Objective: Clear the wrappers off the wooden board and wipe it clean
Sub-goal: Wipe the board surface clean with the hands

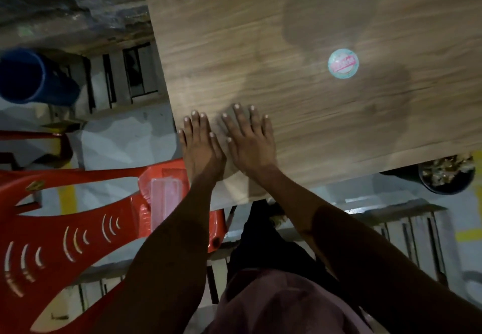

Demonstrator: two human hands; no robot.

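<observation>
Both hands point(227, 146) flat on board point(300, 33); cloth unseen.

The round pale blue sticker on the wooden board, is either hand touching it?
Apart. In the head view, the round pale blue sticker lies well beyond both the left hand and right hand, with bare wooden board between them.
</observation>
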